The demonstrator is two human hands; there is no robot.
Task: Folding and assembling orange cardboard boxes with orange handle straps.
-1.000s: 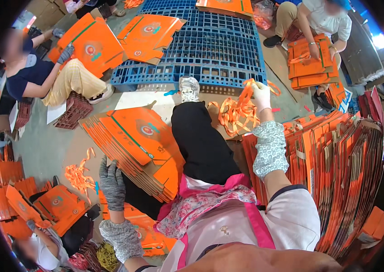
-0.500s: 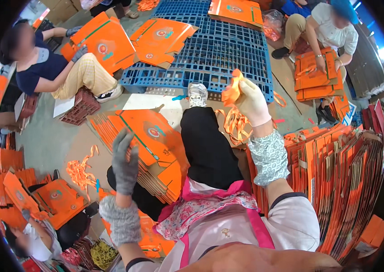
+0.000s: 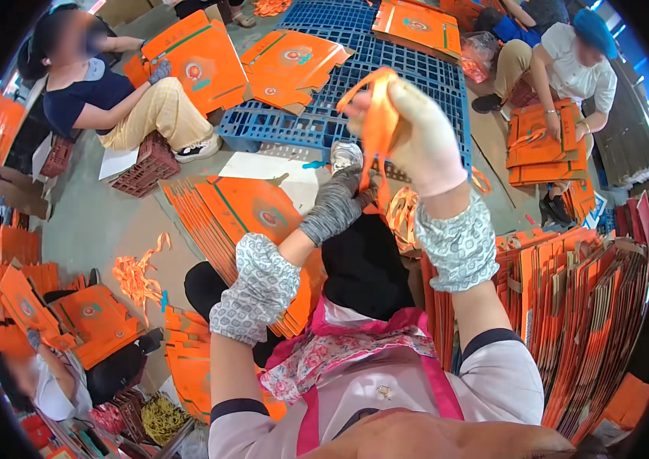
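Note:
My right hand point(image 3: 425, 138), in a whitish glove, is raised in front of me with its fingers closed on a folded orange ribbon point(image 3: 380, 126). Loops of the ribbon stick out past the fingers, and its tails hang down. Below it, my left hand point(image 3: 340, 203), in a grey glove, pinches the lower end of the same ribbon. Under my left forearm a stack of flat orange cardboard boxes point(image 3: 252, 206) leans by my leg. Beyond my knee, a heap of orange ribbons point(image 3: 402, 218) lies on the floor.
A blue plastic pallet point(image 3: 409, 84) ahead carries flat orange boxes point(image 3: 294, 65). Tightly packed upright cartons point(image 3: 562, 298) stand at my right. More ribbons point(image 3: 139, 275) lie at left. Co-workers sit around, one on a red crate point(image 3: 145, 168) at left, another at far right handling boxes point(image 3: 546, 141).
My left hand has moved from over the box stack, right and forward, and closed on the ribbon. The bunch in my right hand has opened into hanging lengths. The view has shifted slightly.

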